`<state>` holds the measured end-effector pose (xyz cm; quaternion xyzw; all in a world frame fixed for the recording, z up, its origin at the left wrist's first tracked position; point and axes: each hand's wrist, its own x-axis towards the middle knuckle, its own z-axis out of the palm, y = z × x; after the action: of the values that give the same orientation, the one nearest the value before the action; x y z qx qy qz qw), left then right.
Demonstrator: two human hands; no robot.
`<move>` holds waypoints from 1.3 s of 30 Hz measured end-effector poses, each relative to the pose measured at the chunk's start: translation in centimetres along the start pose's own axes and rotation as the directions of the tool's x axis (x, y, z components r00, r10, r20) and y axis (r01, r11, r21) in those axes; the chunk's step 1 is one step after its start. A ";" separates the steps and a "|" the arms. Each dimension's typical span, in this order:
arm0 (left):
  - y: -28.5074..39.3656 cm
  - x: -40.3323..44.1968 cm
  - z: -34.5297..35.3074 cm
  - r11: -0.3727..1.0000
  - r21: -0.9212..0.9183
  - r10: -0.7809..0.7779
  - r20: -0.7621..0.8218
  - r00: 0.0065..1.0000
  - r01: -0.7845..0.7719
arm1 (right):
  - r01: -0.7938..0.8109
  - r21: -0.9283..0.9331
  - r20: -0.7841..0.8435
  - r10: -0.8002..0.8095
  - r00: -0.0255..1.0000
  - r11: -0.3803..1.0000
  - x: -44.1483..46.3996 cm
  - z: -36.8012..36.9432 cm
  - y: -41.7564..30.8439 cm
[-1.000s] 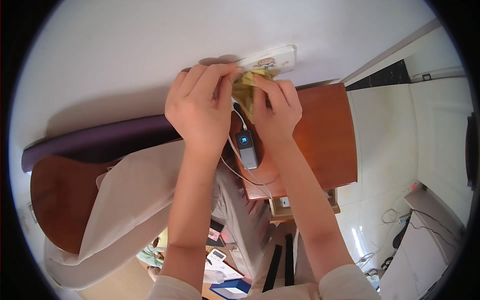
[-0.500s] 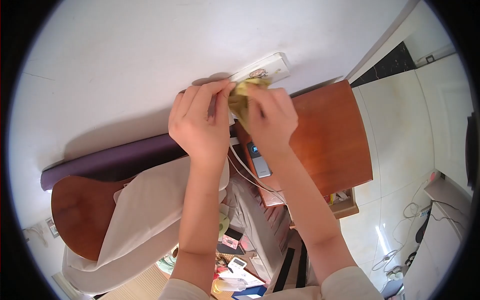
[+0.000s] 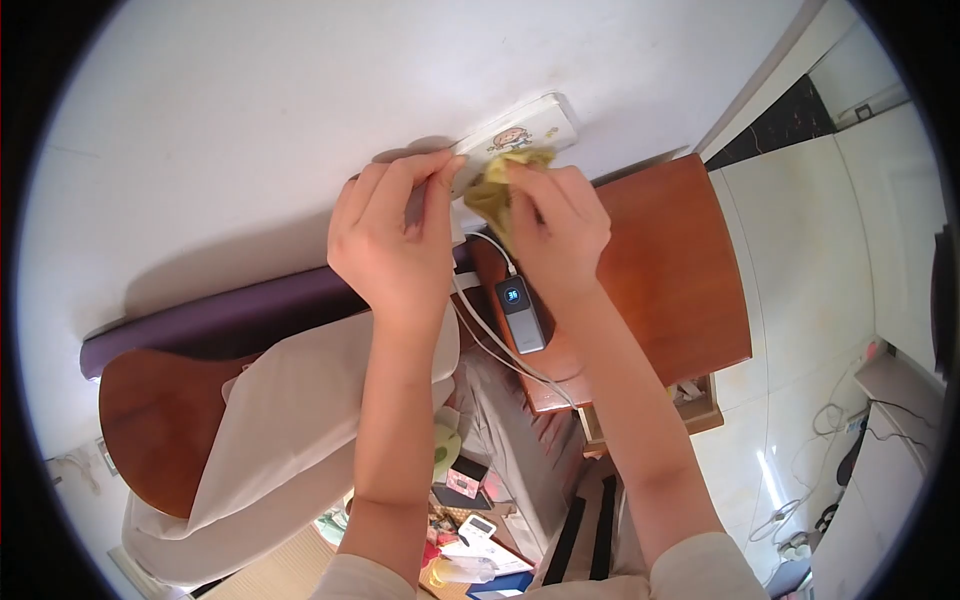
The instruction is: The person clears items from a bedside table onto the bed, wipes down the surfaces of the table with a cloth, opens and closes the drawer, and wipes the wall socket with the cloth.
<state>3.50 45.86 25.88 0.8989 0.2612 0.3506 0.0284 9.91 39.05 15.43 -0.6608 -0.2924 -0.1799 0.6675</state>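
A flat white rectangular panel (image 3: 545,120) with a small cartoon drawing is in front of the white wall. My left hand (image 3: 395,235) pinches its left end between thumb and fingertips. In my right hand (image 3: 560,225) is a crumpled yellow-green cloth (image 3: 490,198), bunched in the fingers at the panel's lower edge. Part of the cloth hangs down toward my left hand. Below, a grey power bank (image 3: 522,325) with a lit display lies on the reddish-brown cabinet top, a white cable (image 3: 500,247) plugged into it.
The wooden cabinet (image 3: 670,270) has an open drawer (image 3: 705,405) at its front. To the left are a purple padded edge (image 3: 230,312), a brown wooden board (image 3: 160,430) and beige fabric (image 3: 300,400). Several small items lie on a lower surface. Cables trail over the tiled floor (image 3: 800,260).
My right hand and the cloth have shifted slightly right and down, uncovering more of the cartoon drawing. My left hand keeps its pinch. More of the power bank and its cable shows.
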 end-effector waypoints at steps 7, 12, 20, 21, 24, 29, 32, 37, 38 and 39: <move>0.1 0.1 0.1 0.999 -0.045 -0.005 -0.019 1.000 0.004 | -0.122 0.022 0.028 0.121 0.992 0.992 -0.7 -0.6 0.2; 0.0 0.1 0.1 0.998 -0.055 0.010 -0.012 1.000 -0.010 | -0.030 0.050 -0.035 0.032 0.999 0.998 1.0 0.2 -1.2; 0.5 0.5 -0.3 1.000 -0.024 -0.014 0.026 1.000 0.014 | 0.030 -0.053 0.081 -0.026 0.996 0.998 0.5 -0.6 -0.6; 0.5 0.5 -0.2 1.000 -0.029 -0.008 0.014 1.000 0.009 | 0.098 -0.078 0.156 -0.085 0.984 0.992 0.9 -0.1 -1.4; 0.4 0.5 0.0 0.999 -0.031 0.024 0.011 1.000 -0.023 | 0.121 -0.041 -0.034 -0.123 0.992 0.992 1.3 0.5 -0.4; 0.4 0.5 0.0 0.999 -0.023 0.031 0.040 0.999 -0.031 | -0.042 0.033 -0.195 0.048 0.980 0.999 2.5 -0.8 0.9; 0.1 0.5 0.3 0.998 -0.048 0.048 -0.005 0.999 -0.048 | -0.103 0.042 -0.263 0.111 0.958 0.994 3.3 -0.6 0.1; -0.1 0.2 0.4 0.998 -0.032 0.060 -0.017 0.998 -0.061 | 0.190 -0.112 -0.152 -0.206 0.967 0.975 2.0 0.2 0.7; -0.2 0.1 0.3 0.998 -0.024 0.049 -0.015 0.999 -0.050 | 0.193 -0.087 -0.122 -0.203 0.972 0.977 1.7 0.1 0.8; -0.2 0.2 0.4 0.999 -0.017 0.041 -0.017 0.999 -0.041 | 0.197 -0.090 -0.126 -0.207 0.970 0.976 1.7 -0.2 1.3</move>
<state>3.77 46.14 25.66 0.9008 0.2399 0.3610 0.0269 12.04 39.15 15.50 -0.6392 -0.3052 -0.3023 0.6379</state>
